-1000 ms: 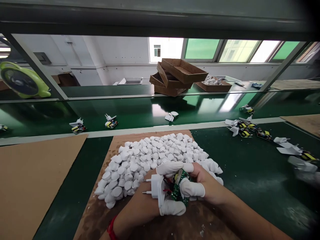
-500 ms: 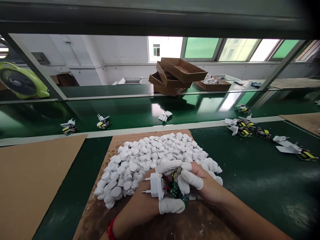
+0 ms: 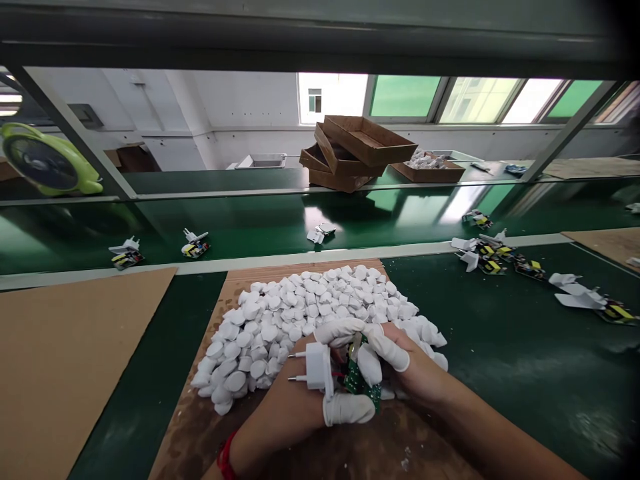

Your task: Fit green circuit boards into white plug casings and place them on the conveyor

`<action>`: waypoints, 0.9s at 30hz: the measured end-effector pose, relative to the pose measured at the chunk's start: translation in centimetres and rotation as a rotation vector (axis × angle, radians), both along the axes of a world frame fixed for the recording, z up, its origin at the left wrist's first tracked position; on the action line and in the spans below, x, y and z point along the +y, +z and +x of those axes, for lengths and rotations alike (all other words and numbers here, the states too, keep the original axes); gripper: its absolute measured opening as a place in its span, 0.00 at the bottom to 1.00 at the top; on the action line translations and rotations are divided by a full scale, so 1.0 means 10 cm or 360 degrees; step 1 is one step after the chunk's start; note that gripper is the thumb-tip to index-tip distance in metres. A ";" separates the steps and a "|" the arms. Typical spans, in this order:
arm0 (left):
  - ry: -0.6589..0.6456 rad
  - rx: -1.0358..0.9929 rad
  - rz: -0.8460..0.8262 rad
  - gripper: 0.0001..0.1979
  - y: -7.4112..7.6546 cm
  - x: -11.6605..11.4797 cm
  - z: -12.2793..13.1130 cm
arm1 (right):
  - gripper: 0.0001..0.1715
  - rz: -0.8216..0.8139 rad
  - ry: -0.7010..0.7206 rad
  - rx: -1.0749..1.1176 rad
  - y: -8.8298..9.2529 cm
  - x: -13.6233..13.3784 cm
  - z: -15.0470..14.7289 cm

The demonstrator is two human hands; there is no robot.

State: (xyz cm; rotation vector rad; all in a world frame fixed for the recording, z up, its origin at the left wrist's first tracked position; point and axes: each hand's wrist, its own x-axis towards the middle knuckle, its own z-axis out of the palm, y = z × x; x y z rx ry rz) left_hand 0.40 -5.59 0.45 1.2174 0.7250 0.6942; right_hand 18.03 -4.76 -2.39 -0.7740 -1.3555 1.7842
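Observation:
My left hand (image 3: 345,407), with white finger covers, is closed around a green circuit board (image 3: 354,377). A white two-pin plug (image 3: 316,367) hangs from the board on a red wire, its metal pins pointing left over my wrist. My right hand (image 3: 393,350), also in finger covers, is closed at the board's upper right side. A rounded white shape (image 3: 369,365) lies against the board; I cannot tell whether it is a covered thumb or a loose piece. Behind my hands spreads a heap of small white rounded pieces (image 3: 300,313) on a brown board (image 3: 200,440).
Several plug-and-board assemblies (image 3: 490,257) lie on the green bench to the right. Others ride on the green belt (image 3: 250,230), with a white one (image 3: 321,232) in the middle. Stacked brown trays (image 3: 350,157) stand behind. Cardboard (image 3: 75,347) covers the left side.
The assemblies on the belt have shifted a little left. My hands stay together on the circuit board, and my right fingers have moved slightly against it.

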 end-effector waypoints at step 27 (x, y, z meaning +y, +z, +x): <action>0.0053 -0.0144 -0.0025 0.27 -0.06 0.03 0.01 | 0.20 0.0370 0.0125 -0.0023 0.01 -0.04 0.04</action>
